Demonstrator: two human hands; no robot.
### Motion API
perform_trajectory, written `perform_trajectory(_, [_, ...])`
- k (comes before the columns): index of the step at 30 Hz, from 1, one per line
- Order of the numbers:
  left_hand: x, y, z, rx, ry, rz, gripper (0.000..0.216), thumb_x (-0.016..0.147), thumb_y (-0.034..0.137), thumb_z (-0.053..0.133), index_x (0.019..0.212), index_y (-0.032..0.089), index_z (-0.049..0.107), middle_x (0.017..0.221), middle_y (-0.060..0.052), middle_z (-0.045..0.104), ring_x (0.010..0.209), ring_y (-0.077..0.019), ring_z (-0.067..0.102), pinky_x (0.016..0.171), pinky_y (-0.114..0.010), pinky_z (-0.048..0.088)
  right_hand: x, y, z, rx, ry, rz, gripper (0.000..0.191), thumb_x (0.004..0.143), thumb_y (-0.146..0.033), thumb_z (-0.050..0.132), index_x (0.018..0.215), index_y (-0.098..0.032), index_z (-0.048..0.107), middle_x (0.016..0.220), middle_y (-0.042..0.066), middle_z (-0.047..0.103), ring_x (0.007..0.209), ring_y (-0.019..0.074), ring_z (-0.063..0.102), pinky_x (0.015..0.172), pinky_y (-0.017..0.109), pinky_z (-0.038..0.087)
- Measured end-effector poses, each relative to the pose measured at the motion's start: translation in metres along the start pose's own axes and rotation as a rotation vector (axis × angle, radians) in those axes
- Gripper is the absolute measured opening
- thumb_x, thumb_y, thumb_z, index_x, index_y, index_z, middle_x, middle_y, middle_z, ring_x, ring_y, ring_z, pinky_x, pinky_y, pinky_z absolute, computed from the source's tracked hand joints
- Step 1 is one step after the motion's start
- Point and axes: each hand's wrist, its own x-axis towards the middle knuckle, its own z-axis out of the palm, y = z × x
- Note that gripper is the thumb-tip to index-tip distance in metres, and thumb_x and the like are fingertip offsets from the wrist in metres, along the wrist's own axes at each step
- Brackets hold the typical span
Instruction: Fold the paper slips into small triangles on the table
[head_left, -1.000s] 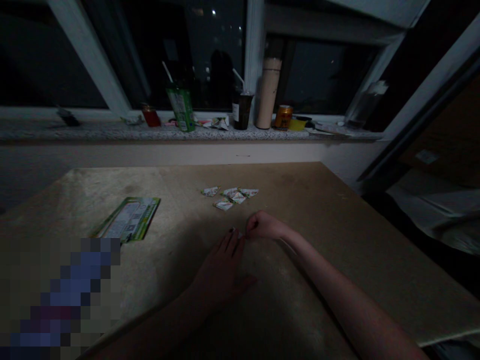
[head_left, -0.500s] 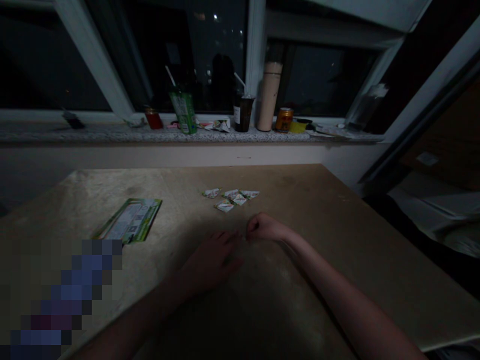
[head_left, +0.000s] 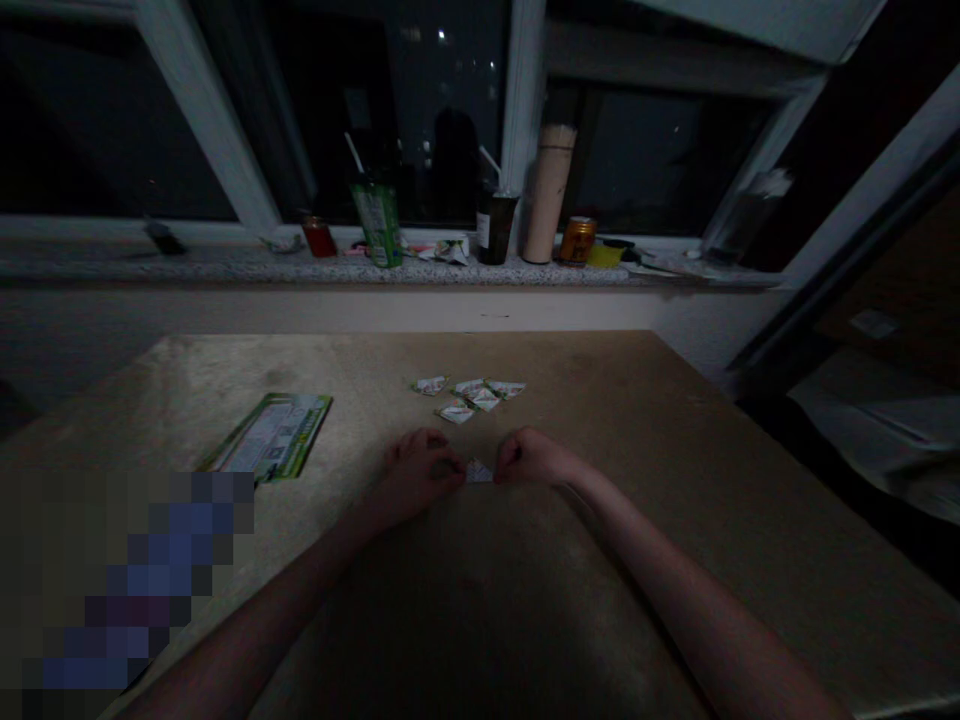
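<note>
Both my hands rest on the brown table (head_left: 675, 470) and pinch one small folded piece of paper (head_left: 478, 470) between them. My left hand (head_left: 420, 472) is curled, its fingertips on the paper's left edge. My right hand (head_left: 529, 458) is closed in a loose fist on the paper's right edge. Just beyond them lie several small folded paper pieces (head_left: 472, 395) in a loose cluster. The light is dim.
A green and white leaflet (head_left: 274, 448) lies flat on the table's left. A pixelated patch (head_left: 142, 580) covers the near left corner. On the window sill (head_left: 225, 265) stand a green carton with a straw (head_left: 377, 222), a dark cup (head_left: 495, 225), a tall beige flask (head_left: 547, 195) and cans.
My left hand has gone from lying flat with fingers stretched to curled up, and has moved forward onto the small paper. The right hand has kept its place.
</note>
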Motion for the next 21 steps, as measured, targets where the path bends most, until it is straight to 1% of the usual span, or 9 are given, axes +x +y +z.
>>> perform_trajectory(2, [0.002,-0.002,0.001,-0.003,-0.018,-0.023,0.014,0.078,0.037,0.064,0.090,0.032,0.071,0.116,-0.002,0.050,0.115,-0.0288,0.043,0.099,-0.049,0.027,-0.001,-0.002,0.003,-0.010,0.009,0.004,0.015,0.064,-0.030,0.069,0.065,-0.015,0.068,0.055,-0.004,0.057,0.052,0.0087,0.047,0.048,0.019,0.031])
perform_trajectory(4, [0.003,-0.002,0.001,-0.006,-0.027,-0.038,0.014,0.079,0.038,0.064,0.089,0.033,0.072,0.116,-0.001,0.050,0.114,-0.0285,0.043,0.099,-0.048,0.027,-0.003,-0.006,0.007,-0.060,0.054,0.011,0.024,0.067,-0.040,0.069,0.065,-0.016,0.067,0.056,-0.004,0.056,0.053,0.0088,0.046,0.048,0.020,0.029])
perform_trajectory(5, [0.003,-0.001,0.001,-0.005,-0.027,-0.044,0.014,0.079,0.038,0.063,0.089,0.032,0.072,0.116,-0.002,0.050,0.114,-0.0286,0.043,0.099,-0.048,0.027,-0.004,-0.009,0.009,-0.131,0.109,0.017,0.027,0.067,-0.044,0.068,0.065,-0.017,0.066,0.056,-0.004,0.055,0.053,0.0091,0.046,0.048,0.021,0.027])
perform_trajectory(7, [0.003,0.001,0.001,-0.004,-0.021,-0.054,0.015,0.080,0.039,0.062,0.089,0.032,0.072,0.116,-0.002,0.050,0.115,-0.0290,0.043,0.098,-0.048,0.026,-0.006,-0.015,0.012,-0.272,0.201,0.036,0.027,0.067,-0.046,0.069,0.066,-0.018,0.066,0.060,-0.003,0.057,0.055,0.0097,0.047,0.049,0.022,0.025])
perform_trajectory(8, [0.003,0.003,0.002,-0.002,-0.016,-0.059,0.016,0.080,0.041,0.063,0.089,0.031,0.072,0.116,-0.003,0.050,0.115,-0.0293,0.042,0.098,-0.048,0.026,-0.007,-0.018,0.013,-0.311,0.216,0.051,0.027,0.067,-0.046,0.069,0.066,-0.019,0.066,0.060,-0.003,0.057,0.056,0.0100,0.048,0.049,0.022,0.025])
perform_trajectory(13, [0.002,0.009,0.003,0.001,0.008,-0.076,0.019,0.074,0.044,0.068,0.085,0.030,0.073,0.114,-0.003,0.051,0.113,-0.0306,0.042,0.099,-0.049,0.025,-0.007,-0.026,0.013,-0.366,0.173,0.098,0.026,0.067,-0.047,0.069,0.068,-0.021,0.066,0.064,-0.003,0.060,0.059,0.0114,0.052,0.050,0.023,0.025])
perform_trajectory(17, [0.003,0.009,0.003,-0.003,0.008,-0.078,0.018,0.073,0.044,0.068,0.084,0.030,0.073,0.113,-0.003,0.051,0.113,-0.0305,0.043,0.098,-0.049,0.026,-0.005,-0.027,0.012,-0.376,0.171,0.108,0.024,0.066,-0.046,0.070,0.069,-0.022,0.067,0.065,-0.003,0.062,0.061,0.0120,0.053,0.051,0.023,0.025])
perform_trajectory(21, [0.004,0.006,0.004,-0.004,0.004,-0.077,0.017,0.076,0.044,0.065,0.085,0.031,0.072,0.113,-0.002,0.050,0.113,-0.0302,0.043,0.098,-0.049,0.025,-0.006,-0.027,0.013,-0.365,0.175,0.109,0.026,0.067,-0.048,0.070,0.069,-0.021,0.067,0.063,-0.002,0.061,0.059,0.0119,0.052,0.051,0.023,0.025])
